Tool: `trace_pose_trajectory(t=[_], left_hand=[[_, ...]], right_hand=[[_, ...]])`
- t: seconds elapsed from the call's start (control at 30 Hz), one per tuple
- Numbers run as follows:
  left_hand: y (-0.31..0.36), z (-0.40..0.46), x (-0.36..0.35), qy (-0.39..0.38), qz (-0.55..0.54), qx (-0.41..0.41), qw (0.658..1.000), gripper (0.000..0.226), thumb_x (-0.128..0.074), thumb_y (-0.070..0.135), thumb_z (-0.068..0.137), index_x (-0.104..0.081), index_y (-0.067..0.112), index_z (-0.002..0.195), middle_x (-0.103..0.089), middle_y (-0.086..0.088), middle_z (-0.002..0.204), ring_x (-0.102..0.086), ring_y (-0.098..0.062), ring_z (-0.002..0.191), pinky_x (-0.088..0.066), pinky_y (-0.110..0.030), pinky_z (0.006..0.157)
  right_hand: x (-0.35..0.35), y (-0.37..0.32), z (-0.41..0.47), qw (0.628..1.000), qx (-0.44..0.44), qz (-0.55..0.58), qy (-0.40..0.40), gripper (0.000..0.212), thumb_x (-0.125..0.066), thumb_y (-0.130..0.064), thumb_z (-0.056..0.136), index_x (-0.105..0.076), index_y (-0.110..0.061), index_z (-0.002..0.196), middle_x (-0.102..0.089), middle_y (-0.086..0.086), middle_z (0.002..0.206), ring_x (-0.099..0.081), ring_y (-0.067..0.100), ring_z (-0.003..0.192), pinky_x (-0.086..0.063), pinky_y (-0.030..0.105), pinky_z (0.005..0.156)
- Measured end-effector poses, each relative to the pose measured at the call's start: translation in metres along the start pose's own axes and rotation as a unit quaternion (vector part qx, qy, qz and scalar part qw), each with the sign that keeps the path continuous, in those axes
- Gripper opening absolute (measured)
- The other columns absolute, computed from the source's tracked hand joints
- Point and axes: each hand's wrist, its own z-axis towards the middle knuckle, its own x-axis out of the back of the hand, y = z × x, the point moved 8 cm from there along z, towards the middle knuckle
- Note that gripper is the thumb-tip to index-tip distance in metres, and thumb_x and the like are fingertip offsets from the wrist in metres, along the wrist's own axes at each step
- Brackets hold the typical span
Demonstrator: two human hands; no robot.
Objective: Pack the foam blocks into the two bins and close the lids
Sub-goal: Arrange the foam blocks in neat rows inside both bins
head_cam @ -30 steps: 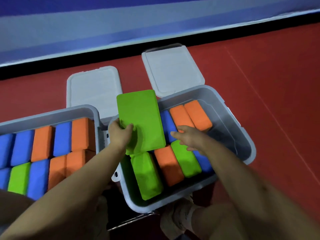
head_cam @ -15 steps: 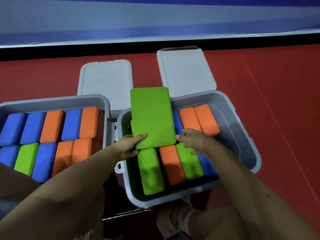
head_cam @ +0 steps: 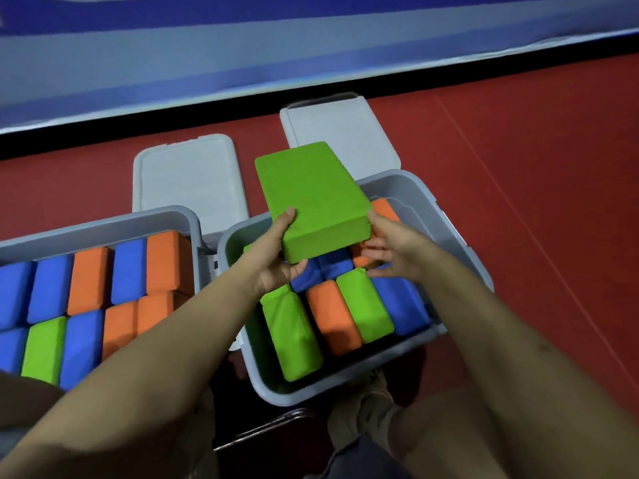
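The green block [head_cam: 313, 198] is in the air over the far left part of the right bin [head_cam: 460, 236], tilted, its long axis running away from the person and its near end lowest. The left hand [head_cam: 276, 257] grips that near left corner, thumb on top and fingers curled under. The right hand [head_cam: 390, 250] is spread loosely at the near right corner, fingertips touching the block's side; the left carries it. Below, green, orange and blue blocks stand on edge, with a gap at the bin's left wall that looks like the slot to aim for. The left bin [head_cam: 103, 224] looks full. Both lids [head_cam: 190, 178] lie flat on the red floor [head_cam: 536, 167] behind the bins, under a blue wall
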Motion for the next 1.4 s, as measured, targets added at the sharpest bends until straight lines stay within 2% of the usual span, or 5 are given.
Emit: trace_pose_trajectory(t=[0.3, 0.63, 0.77, 0.97, 1.4], left_hand=[[-0.056, -0.010, -0.105, -0.107, -0.134, 0.091, 0.981, 0.039, -0.060, 0.050, 0.086, -0.066, 0.012, 0.092, -0.072, -0.005, 0.084, -0.067, -0.020, 0.085, -0.058, -0.026, 0.061], [-0.095, -0.001, -0.159, -0.185, 0.044, 0.101, 0.977, 0.076, -0.021, 0.073, 0.088, -0.060, 0.012, 0.111, -0.072, -0.005, 0.093, -0.069, -0.013, 0.082, -0.052, -0.028, 0.084], [-0.114, 0.011, -0.148, -0.152, 0.231, 0.087, 0.957, 0.061, -0.018, 0.061, 0.097, -0.055, 0.020, 0.122, -0.060, -0.004, 0.108, -0.059, -0.014, 0.088, -0.045, -0.024, 0.068], [-0.152, 0.035, -0.132, -0.176, 0.583, -0.004, 0.793, 0.040, -0.043, 0.014, 0.101, -0.041, 0.004, 0.140, -0.049, -0.009, 0.141, -0.051, -0.016, 0.112, -0.040, -0.022, 0.093], [-0.177, 0.063, -0.113, -0.189, 0.877, -0.100, 0.431, 0.060, -0.023, 0.041, 0.103, -0.008, 0.013, 0.154, 0.001, -0.003, 0.162, 0.001, -0.020, 0.149, -0.007, -0.040, 0.119]], right_hand=[[0.048, -0.017, -0.021, 0.935, 0.174, 0.146, 0.274, 0.143, -0.078, -0.068, 0.030, 0.000, -0.038, 0.146, -0.057, -0.002, 0.130, -0.060, 0.018, 0.112, -0.051, 0.043, 0.095], [0.094, -0.063, -0.074, 0.864, 0.315, -0.069, 0.386, 0.105, -0.080, -0.018, 0.068, -0.014, -0.014, 0.150, -0.039, 0.018, 0.138, -0.046, 0.024, 0.123, -0.030, 0.011, 0.087], [0.112, -0.078, -0.088, 0.835, 0.307, -0.244, 0.385, 0.092, -0.077, -0.027, 0.068, -0.030, -0.024, 0.147, -0.046, 0.013, 0.132, -0.048, 0.030, 0.120, -0.038, 0.036, 0.102], [0.149, -0.058, -0.066, 0.853, 0.185, -0.363, 0.326, 0.092, -0.077, -0.032, 0.068, -0.029, -0.032, 0.147, -0.046, 0.017, 0.134, -0.048, 0.032, 0.123, -0.040, 0.045, 0.103], [0.150, -0.024, -0.003, 0.882, 0.145, -0.410, 0.182, 0.100, -0.085, -0.019, 0.066, -0.028, -0.022, 0.149, -0.042, 0.010, 0.146, -0.043, 0.022, 0.131, -0.036, 0.027, 0.102]])
